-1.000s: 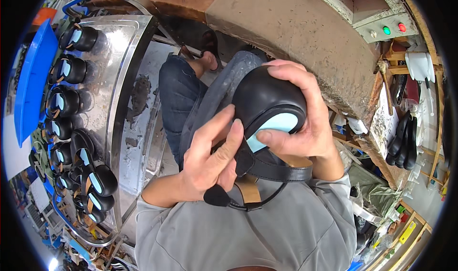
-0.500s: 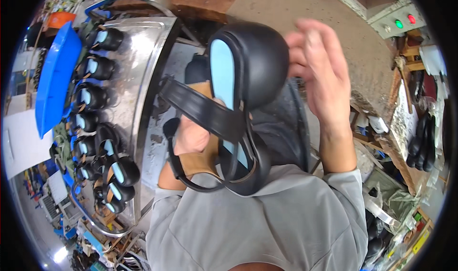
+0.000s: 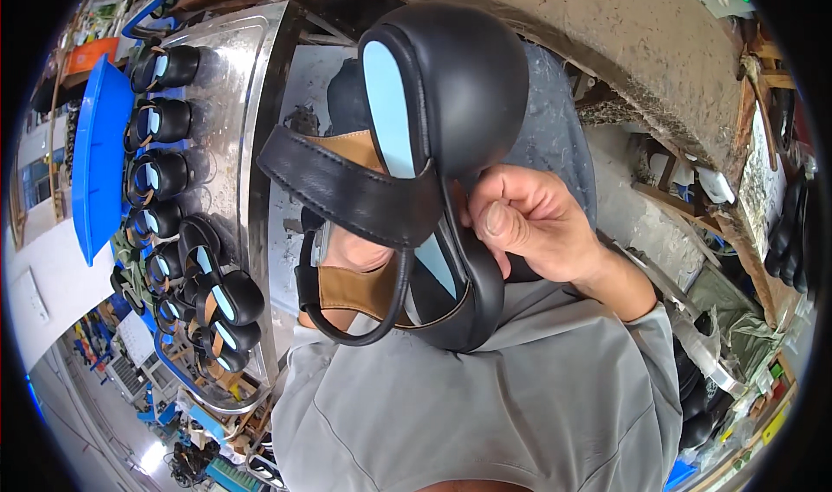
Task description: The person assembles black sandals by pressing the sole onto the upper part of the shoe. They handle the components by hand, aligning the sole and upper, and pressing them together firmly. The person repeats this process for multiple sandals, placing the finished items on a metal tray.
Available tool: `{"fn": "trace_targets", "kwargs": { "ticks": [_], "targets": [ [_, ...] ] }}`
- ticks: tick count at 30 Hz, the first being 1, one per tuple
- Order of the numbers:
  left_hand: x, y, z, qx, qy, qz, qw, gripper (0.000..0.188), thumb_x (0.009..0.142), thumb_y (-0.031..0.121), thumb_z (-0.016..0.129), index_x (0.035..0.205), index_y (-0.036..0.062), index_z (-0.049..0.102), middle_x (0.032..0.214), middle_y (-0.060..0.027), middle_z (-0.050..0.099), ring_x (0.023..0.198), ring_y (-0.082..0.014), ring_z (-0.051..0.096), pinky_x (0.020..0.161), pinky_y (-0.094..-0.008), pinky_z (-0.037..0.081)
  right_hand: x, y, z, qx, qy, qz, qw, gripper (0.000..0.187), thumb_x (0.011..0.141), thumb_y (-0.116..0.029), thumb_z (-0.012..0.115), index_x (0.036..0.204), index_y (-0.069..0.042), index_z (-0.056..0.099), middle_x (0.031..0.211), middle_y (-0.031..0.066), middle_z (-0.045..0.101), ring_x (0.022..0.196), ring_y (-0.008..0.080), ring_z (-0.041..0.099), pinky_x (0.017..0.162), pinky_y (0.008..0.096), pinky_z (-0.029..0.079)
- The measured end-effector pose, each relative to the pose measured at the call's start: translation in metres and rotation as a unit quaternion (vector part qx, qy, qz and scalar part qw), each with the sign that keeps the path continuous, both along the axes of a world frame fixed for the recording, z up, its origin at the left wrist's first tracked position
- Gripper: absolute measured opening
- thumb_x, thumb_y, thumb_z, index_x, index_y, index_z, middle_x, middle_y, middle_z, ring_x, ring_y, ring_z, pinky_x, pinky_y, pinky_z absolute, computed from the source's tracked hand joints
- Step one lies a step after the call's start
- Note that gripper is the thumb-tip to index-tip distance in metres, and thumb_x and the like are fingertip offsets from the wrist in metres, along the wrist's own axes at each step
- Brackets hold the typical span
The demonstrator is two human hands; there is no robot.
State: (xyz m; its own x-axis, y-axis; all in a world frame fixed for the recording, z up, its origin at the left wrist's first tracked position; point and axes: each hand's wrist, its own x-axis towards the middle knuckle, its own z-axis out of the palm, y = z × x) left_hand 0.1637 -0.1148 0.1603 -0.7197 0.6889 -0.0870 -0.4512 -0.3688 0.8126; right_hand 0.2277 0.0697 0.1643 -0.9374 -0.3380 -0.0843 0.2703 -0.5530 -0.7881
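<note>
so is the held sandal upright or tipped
Tipped sideways: the held sandal has its light-blue insole and wide strap toward the left, rounded side facing the camera.

left: steel-topped table [image 3: 232, 115] | top: worn brown workbench [image 3: 555, 11] | lower left: bright white light [image 3: 153, 457]

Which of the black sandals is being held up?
The sandal before the grey shirt: the left hand is behind its straps, the right hand at its side. The other sandals sit on the metal tray.
</note>
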Motion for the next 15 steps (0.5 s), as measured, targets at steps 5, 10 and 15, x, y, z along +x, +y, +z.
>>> {"fn": "trace_targets", "kwargs": {
  "ticks": [5, 10, 15],
  "targets": [
    [-0.005, 0.001, 0.006, -0.035, -0.004, -0.005, 0.999, 0.036, 0.087, 0.027, 0.064, 0.109, -0.001, 0.058, 0.099, -0.01, 0.063, 0.086, -0.0197, 0.061, 0.076, -0.0318, 0.048, -0.013, 0.009, 0.006, 0.066, -0.043, 0.037, 0.996, 0.032, 0.092, -0.03, 0.06, 0.074, -0.004, 0.057, 0.061, -0.0026, 0.051, 0.047, 0.0039, 0.045, 0.041, 0.0203, 0.034],
    [-0.009, 0.0, 0.009, -0.071, -0.017, -0.004, 0.997, 0.033, 0.088, 0.024, 0.064, 0.108, -0.0012, 0.059, 0.099, -0.0077, 0.064, 0.088, -0.0154, 0.06, 0.077, -0.0289, 0.047, -0.025, 0.01, 0.023, 0.145, -0.047, 0.03, 0.988, 0.032, 0.092, -0.028, 0.061, 0.072, -0.003, 0.057, 0.058, -0.0028, 0.049, 0.048, 0.0031, 0.043, 0.041, 0.0227, 0.034],
    [-0.019, 0.0, 0.019, -0.121, -0.024, -0.022, 0.992, 0.03, 0.09, 0.021, 0.064, 0.108, -0.0014, 0.06, 0.1, -0.0054, 0.064, 0.089, -0.011, 0.059, 0.079, -0.026, 0.046, -0.037, 0.021, 0.036, 0.178, -0.061, 0.088, 0.978, 0.033, 0.092, -0.026, 0.061, 0.072, -0.001, 0.056, 0.057, -0.0013, 0.048, 0.049, 0.0041, 0.044, 0.042, 0.0241, 0.036]
  ]
}}
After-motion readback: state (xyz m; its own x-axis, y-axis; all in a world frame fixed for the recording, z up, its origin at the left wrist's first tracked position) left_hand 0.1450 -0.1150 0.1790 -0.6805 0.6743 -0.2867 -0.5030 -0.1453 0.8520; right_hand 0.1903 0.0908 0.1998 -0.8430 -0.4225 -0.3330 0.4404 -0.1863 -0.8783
